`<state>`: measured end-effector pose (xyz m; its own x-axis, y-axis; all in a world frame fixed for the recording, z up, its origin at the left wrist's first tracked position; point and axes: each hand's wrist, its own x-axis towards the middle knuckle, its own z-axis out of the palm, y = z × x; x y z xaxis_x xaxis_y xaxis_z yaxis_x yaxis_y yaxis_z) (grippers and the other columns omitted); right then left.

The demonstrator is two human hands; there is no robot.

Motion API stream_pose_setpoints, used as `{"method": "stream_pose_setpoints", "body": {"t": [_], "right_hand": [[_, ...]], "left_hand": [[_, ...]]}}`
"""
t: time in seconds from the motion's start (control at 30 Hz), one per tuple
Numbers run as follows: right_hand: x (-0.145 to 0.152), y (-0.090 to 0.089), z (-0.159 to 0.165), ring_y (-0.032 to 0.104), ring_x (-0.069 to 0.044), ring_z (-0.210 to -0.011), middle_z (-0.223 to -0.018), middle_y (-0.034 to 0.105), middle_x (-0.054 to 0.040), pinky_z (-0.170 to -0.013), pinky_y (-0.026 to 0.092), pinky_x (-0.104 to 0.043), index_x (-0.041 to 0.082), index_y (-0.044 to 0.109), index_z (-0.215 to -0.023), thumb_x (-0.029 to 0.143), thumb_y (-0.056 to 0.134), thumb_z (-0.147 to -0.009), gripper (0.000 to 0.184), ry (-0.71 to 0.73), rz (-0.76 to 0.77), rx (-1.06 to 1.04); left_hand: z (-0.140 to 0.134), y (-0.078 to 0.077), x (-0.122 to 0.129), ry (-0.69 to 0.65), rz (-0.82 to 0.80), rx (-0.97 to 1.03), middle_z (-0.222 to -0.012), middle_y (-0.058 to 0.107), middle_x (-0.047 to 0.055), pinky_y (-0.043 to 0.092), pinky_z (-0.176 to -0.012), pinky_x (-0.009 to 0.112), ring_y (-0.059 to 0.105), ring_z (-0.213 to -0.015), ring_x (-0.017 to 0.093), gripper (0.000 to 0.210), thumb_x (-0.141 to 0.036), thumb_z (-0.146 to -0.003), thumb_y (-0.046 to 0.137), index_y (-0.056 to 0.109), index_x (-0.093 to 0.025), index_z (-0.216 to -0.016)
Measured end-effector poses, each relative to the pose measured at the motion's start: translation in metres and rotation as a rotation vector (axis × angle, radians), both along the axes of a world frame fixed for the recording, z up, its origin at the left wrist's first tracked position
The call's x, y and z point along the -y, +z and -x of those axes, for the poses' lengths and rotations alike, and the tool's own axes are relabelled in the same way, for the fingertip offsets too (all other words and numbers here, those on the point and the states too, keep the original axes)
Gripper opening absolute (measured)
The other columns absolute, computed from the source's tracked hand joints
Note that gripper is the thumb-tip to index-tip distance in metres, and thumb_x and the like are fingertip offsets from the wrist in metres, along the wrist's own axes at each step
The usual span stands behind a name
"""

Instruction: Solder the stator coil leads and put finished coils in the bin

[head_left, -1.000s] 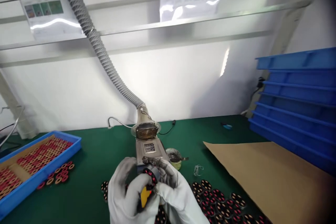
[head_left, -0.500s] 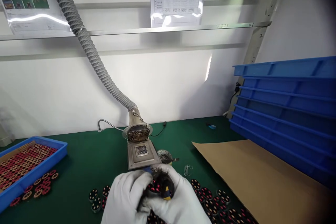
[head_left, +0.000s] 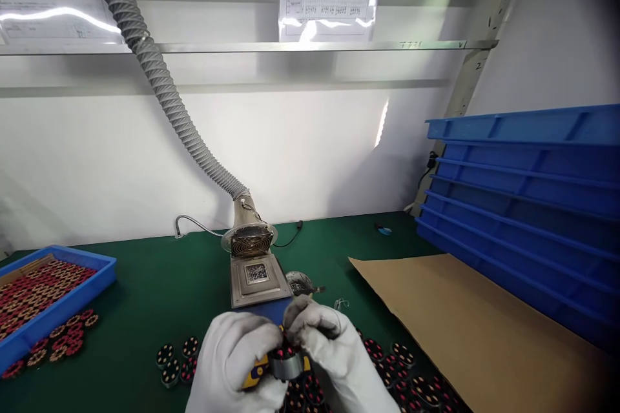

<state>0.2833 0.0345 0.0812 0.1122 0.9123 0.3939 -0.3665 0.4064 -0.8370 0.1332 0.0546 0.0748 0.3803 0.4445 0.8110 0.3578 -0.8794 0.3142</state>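
My left hand (head_left: 237,358), in a white glove, is closed around a short grey ring-sided round piece (head_left: 285,369) with a dark, red-dotted top. A yellow and dark blue item (head_left: 256,373) shows between that hand's fingers; its kind I cannot make out. Right above the round piece, my right hand (head_left: 334,342) is pinched, its gloved fingertips soiled grey. What lies in that pinch is hidden. Several similar dotted round pieces (head_left: 310,390) lie on the table below the hands, with more to the left (head_left: 170,373) and right (head_left: 402,355).
Ahead stands a flat metal heating plate (head_left: 259,287) with a fan under a grey flexible duct (head_left: 169,97). A small round dish (head_left: 299,282) sits beside it. At left, a blue tray (head_left: 106,264) holds red and tan discs. Brown cardboard (head_left: 436,297) and stacked blue trays (head_left: 523,181) stand right.
My right hand's fingers have lifted and pinched above the round piece, which now shows its grey side. More of the yellow and blue item is visible. The view has tilted slightly.
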Motion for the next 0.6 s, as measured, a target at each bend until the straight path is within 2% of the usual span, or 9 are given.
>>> {"method": "stream_pose_setpoints", "body": {"t": [0.1,0.2,0.3,0.37,0.43,0.5,0.57,0.6], "right_hand": [[0.003,0.004,0.003,0.052,-0.012,-0.060,-0.064,0.059,0.0001,-0.058,0.043,-0.022,0.021,0.067,-0.063,0.043,0.072,-0.063,0.022,0.036,0.127,-0.208],[0.007,0.008,0.003,0.054,-0.014,-0.066,-0.069,0.062,-0.0013,-0.063,0.044,-0.025,0.021,0.068,-0.069,0.037,0.076,-0.058,0.021,0.033,0.145,-0.077],[0.004,0.003,0.003,0.054,-0.014,-0.061,-0.062,0.062,-0.0001,-0.058,0.043,-0.024,0.020,0.068,-0.057,0.022,0.079,-0.052,0.012,-0.011,0.038,0.036],[0.001,-0.002,0.002,0.053,-0.012,-0.059,-0.059,0.061,0.0008,-0.057,0.043,-0.022,0.020,0.066,-0.053,0.022,0.078,-0.055,0.012,-0.039,0.007,-0.080],[-0.001,-0.006,0.000,0.055,-0.011,-0.063,-0.066,0.063,0.0012,-0.063,0.045,-0.021,0.021,0.068,-0.062,0.027,0.077,-0.059,0.011,-0.055,0.065,-0.322],[0.000,-0.005,-0.003,0.058,-0.011,-0.070,-0.074,0.066,0.0009,-0.070,0.046,-0.023,0.022,0.068,-0.070,0.030,0.076,-0.060,0.015,-0.092,0.114,-0.494],[0.003,-0.001,-0.003,0.060,-0.014,-0.075,-0.079,0.068,-0.0011,-0.075,0.046,-0.025,0.021,0.068,-0.076,0.028,0.077,-0.060,0.020,-0.061,0.144,-0.450],[0.005,0.001,-0.001,0.060,-0.015,-0.076,-0.080,0.068,-0.0023,-0.075,0.046,-0.027,0.020,0.068,-0.078,0.025,0.078,-0.058,0.023,0.012,0.160,-0.370]], "left_hand": [[0.000,-0.001,0.002,0.041,-0.094,0.018,-0.087,0.061,0.003,0.050,-0.071,0.031,0.058,-0.081,0.018,0.025,-0.011,-0.073,0.051,0.052,-0.023,-0.095],[0.000,-0.002,0.003,0.066,-0.051,0.023,-0.088,0.060,0.003,0.050,-0.071,0.030,0.058,-0.082,0.018,0.023,-0.013,-0.074,0.053,0.052,-0.023,-0.094],[0.000,-0.005,0.001,0.074,-0.104,-0.001,-0.089,0.060,0.005,0.049,-0.073,0.031,0.057,-0.084,0.019,0.020,-0.016,-0.077,0.051,0.051,-0.022,-0.096],[-0.001,-0.007,-0.001,0.106,-0.222,-0.030,-0.089,0.061,0.006,0.047,-0.074,0.034,0.057,-0.085,0.020,0.017,-0.020,-0.079,0.050,0.053,-0.020,-0.096],[-0.001,-0.008,-0.003,0.133,-0.324,-0.048,-0.089,0.061,0.008,0.046,-0.075,0.036,0.056,-0.085,0.021,0.016,-0.019,-0.079,0.052,0.055,-0.017,-0.095],[-0.002,-0.008,-0.004,0.147,-0.353,-0.039,-0.089,0.060,0.009,0.045,-0.075,0.037,0.055,-0.085,0.021,0.018,-0.013,-0.076,0.054,0.056,-0.015,-0.094],[-0.003,-0.008,-0.004,0.157,-0.331,-0.011,-0.090,0.059,0.010,0.045,-0.075,0.037,0.054,-0.087,0.021,0.021,-0.009,-0.073,0.057,0.056,-0.013,-0.094],[-0.003,-0.008,-0.004,0.165,-0.325,-0.005,-0.091,0.058,0.010,0.045,-0.076,0.037,0.054,-0.088,0.022,0.023,-0.009,-0.073,0.058,0.056,-0.013,-0.095]]}}
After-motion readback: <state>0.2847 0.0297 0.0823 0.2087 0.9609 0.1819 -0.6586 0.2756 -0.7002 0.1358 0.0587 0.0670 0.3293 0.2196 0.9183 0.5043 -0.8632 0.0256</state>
